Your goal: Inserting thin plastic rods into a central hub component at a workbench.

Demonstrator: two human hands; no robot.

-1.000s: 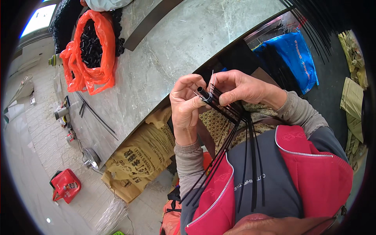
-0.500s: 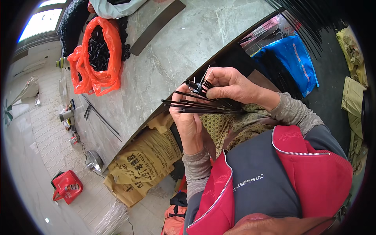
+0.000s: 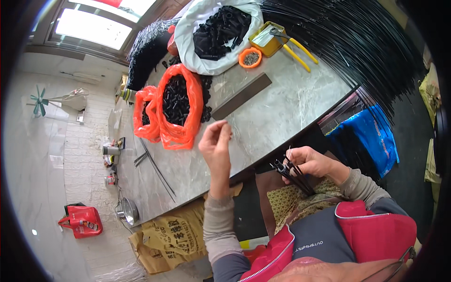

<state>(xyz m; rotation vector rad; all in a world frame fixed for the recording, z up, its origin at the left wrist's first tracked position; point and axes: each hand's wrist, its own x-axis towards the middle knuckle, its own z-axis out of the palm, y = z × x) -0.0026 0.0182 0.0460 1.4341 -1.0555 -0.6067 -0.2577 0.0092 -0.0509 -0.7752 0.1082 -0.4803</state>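
My right hand (image 3: pixel 312 162) is closed round a bundle of thin black rods (image 3: pixel 300 182), held slanting above my lap. A thin pale strand pokes out by its fingertips. My left hand (image 3: pixel 217 146) is over the table's near side, away from the bundle, thumb and fingers curled together. Whether anything small sits between those fingertips, I cannot see. Just beyond it lies a dark flat bar (image 3: pixel 242 96). To its left stands an orange-red plastic bag (image 3: pixel 197 110) full of short black tubular parts (image 3: pixel 174 101), with a smaller orange-red bag (image 3: pixel 141 124) beside it.
Toward the back, a white bag (image 3: pixel 188 40) holds more black parts. An orange dish (image 3: pixel 250 58) of small metal pieces sits beside a yellow box (image 3: pixel 268 40) and yellow-handled pliers (image 3: pixel 297 54). Long black rods (image 3: pixel 347 42) overhang the right side; loose rods (image 3: pixel 157 171) lie left.
My left hand has left the black rods and moved up and out over the table. My right hand keeps the bundle, now lower. The view has shifted, showing more of the table's back.
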